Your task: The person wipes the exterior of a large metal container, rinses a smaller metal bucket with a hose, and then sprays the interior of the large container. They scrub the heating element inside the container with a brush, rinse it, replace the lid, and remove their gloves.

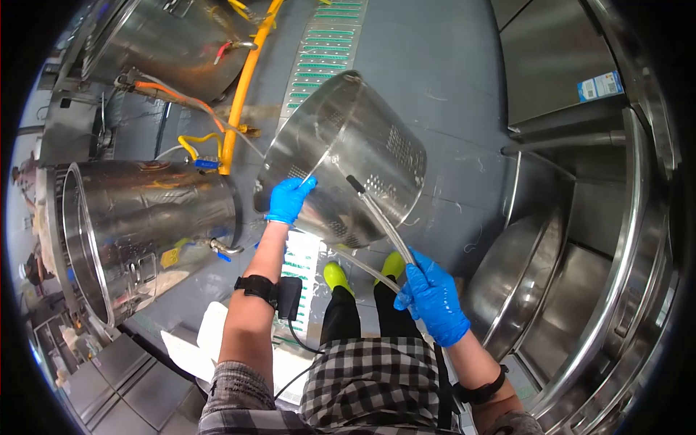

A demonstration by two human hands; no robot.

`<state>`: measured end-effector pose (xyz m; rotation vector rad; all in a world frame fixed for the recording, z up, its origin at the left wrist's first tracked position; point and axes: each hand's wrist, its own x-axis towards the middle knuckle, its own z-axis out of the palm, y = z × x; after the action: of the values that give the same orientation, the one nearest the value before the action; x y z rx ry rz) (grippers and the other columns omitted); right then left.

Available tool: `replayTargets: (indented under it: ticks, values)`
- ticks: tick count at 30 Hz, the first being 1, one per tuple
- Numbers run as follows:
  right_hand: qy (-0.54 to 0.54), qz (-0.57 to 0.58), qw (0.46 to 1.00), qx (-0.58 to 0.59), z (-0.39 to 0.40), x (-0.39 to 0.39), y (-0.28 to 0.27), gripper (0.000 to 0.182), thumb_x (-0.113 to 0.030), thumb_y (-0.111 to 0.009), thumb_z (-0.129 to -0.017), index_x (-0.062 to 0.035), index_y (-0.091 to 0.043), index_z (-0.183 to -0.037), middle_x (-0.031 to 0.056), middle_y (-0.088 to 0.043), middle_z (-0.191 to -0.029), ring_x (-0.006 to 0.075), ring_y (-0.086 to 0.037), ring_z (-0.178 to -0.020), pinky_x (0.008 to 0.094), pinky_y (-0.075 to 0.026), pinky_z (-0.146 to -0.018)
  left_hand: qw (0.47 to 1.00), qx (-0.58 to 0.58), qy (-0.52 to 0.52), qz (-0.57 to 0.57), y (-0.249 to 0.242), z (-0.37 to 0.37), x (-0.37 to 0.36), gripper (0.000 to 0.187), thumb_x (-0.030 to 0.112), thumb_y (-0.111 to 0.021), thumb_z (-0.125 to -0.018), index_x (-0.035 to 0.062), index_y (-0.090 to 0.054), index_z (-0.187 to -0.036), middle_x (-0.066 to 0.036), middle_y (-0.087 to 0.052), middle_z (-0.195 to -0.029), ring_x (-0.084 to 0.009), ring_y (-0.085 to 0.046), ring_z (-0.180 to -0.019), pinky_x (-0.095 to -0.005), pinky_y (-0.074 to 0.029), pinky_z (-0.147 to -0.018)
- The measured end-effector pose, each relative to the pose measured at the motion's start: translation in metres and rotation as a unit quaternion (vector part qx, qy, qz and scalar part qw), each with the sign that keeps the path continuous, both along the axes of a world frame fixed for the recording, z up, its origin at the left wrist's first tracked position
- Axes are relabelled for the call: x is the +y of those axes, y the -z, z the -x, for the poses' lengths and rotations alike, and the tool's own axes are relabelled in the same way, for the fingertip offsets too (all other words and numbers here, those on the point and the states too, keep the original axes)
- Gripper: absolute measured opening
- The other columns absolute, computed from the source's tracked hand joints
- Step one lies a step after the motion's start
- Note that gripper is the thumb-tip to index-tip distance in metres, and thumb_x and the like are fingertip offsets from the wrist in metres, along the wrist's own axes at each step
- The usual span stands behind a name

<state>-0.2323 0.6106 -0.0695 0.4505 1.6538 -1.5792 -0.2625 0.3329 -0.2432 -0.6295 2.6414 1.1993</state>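
A large stainless-steel strainer basket (384, 116) with patches of small holes lies tilted on its side over the grey floor. My left hand (288, 199), in a blue glove, is closed round the thin metal handle at the basket's near left side. My right hand (433, 299), gloved in blue too, grips a clear hose (386, 226). The hose's black end points up and left at the basket wall, and another length of it runs left from my fist, below the basket.
Two big steel pots (152, 225) with taps stand on the left, beside a yellow pipe (245, 80). A drain grate (319, 58) runs along the wet floor. On the right, a large steel bowl (500, 279) sits within a steel frame, near a steel cabinet (554, 58).
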Motion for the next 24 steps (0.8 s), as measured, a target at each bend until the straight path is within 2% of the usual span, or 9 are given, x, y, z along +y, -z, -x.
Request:
replayTargets:
  ticks: [3,4,7,10,12,13,16,22,24]
  values:
    - [-0.009,0.026,1.000,-0.007,-0.006,-0.020,0.014,0.033,-0.018,-0.041,-0.084,-0.0042,-0.040,-0.113,0.0032,-0.050,-0.055,0.0085,-0.049,-0.044,0.0175,-0.035,-0.035,0.986,0.001,-0.124,-0.108,-0.001,-0.008,-0.020,0.029,0.030,-0.057,-0.073,0.0018,-0.059,-0.074,-0.007,-0.054,-0.062,-0.0111,-0.044,-0.057,-0.0286,-0.038,-0.057]
    - [-0.007,0.027,0.999,-0.027,-0.006,-0.027,0.014,0.032,-0.018,-0.041,-0.084,-0.0040,-0.040,-0.113,0.0029,-0.049,-0.055,0.0080,-0.049,-0.044,0.0173,-0.034,-0.036,0.986,0.001,-0.130,-0.102,-0.001,-0.009,-0.026,0.029,0.030,-0.057,-0.073,0.0018,-0.059,-0.074,-0.007,-0.054,-0.062,-0.0111,-0.044,-0.057,-0.0286,-0.038,-0.057]
    - [-0.018,0.058,0.997,-0.037,-0.002,-0.042,0.015,0.031,-0.017,-0.041,-0.084,-0.0052,-0.042,-0.112,0.0023,-0.049,-0.055,0.0065,-0.047,-0.044,0.0165,-0.033,-0.036,0.984,-0.001,-0.158,-0.081,-0.001,-0.011,-0.040,0.032,0.033,-0.055,-0.073,0.0016,-0.058,-0.080,-0.008,-0.056,-0.068,-0.0118,-0.045,-0.063,-0.0282,-0.039,-0.061]
    - [-0.018,0.059,0.998,-0.004,-0.007,-0.055,0.025,0.029,-0.017,-0.040,-0.084,-0.0070,-0.043,-0.111,0.0014,-0.048,-0.054,0.0054,-0.046,-0.044,0.0157,-0.032,-0.036,0.973,-0.001,-0.208,-0.097,0.010,-0.019,-0.060,0.038,0.037,-0.052,-0.074,0.0006,-0.055,-0.087,-0.014,-0.056,-0.076,-0.0185,-0.050,-0.070,-0.0305,-0.039,-0.066]
    - [-0.024,0.052,0.998,-0.009,-0.006,-0.062,0.027,0.028,-0.017,-0.040,-0.084,-0.0078,-0.044,-0.111,0.0013,-0.048,-0.054,0.0054,-0.046,-0.044,0.0156,-0.032,-0.036,0.978,-0.029,-0.203,-0.030,0.029,-0.030,-0.083,0.043,0.040,-0.049,-0.075,-0.0005,-0.053,-0.090,-0.019,-0.055,-0.083,-0.0287,-0.052,-0.077,-0.0345,-0.039,-0.068]
    - [-0.026,0.045,0.999,-0.014,-0.005,-0.066,0.028,0.028,-0.017,-0.040,-0.084,-0.0086,-0.044,-0.111,0.0012,-0.047,-0.054,0.0055,-0.046,-0.044,0.0155,-0.032,-0.036,0.979,-0.034,-0.200,0.006,0.021,-0.035,-0.086,0.038,0.032,-0.052,-0.074,-0.0010,-0.051,-0.094,-0.017,-0.056,-0.085,-0.0234,-0.051,-0.074,-0.0336,-0.039,-0.068]
    - [-0.002,0.028,0.999,-0.018,-0.002,-0.073,0.034,0.028,-0.017,-0.040,-0.084,-0.0087,-0.044,-0.110,0.0009,-0.047,-0.054,0.0061,-0.047,-0.044,0.0159,-0.032,-0.037,0.984,-0.030,-0.167,0.053,0.035,-0.062,-0.103,0.039,0.031,-0.052,-0.073,-0.0013,-0.050,-0.095,-0.018,-0.055,-0.088,-0.0261,-0.051,-0.076,-0.0357,-0.039,-0.069]
    - [-0.019,-0.008,1.000,0.008,0.000,-0.071,0.049,0.027,-0.019,-0.043,-0.084,-0.0089,-0.047,-0.108,0.0007,-0.047,-0.057,0.0071,-0.047,-0.044,0.0174,-0.034,-0.037,0.933,0.035,-0.333,-0.132,0.086,-0.124,-0.117,0.026,0.028,-0.052,-0.077,0.0044,-0.053,-0.089,0.000,-0.046,-0.070,-0.0095,-0.039,-0.062,-0.0250,-0.036,-0.056]
    - [-0.021,-0.026,0.999,0.020,0.004,-0.070,0.050,0.026,-0.016,-0.044,-0.083,-0.0062,-0.048,-0.107,0.0010,-0.047,-0.059,0.0078,-0.047,-0.046,0.0200,-0.038,-0.041,0.902,-0.011,-0.387,-0.189,0.073,-0.131,-0.115,0.035,0.028,-0.055,-0.075,0.0004,-0.052,-0.098,-0.007,-0.055,-0.089,-0.0158,-0.048,-0.078,-0.0288,-0.038,-0.072]
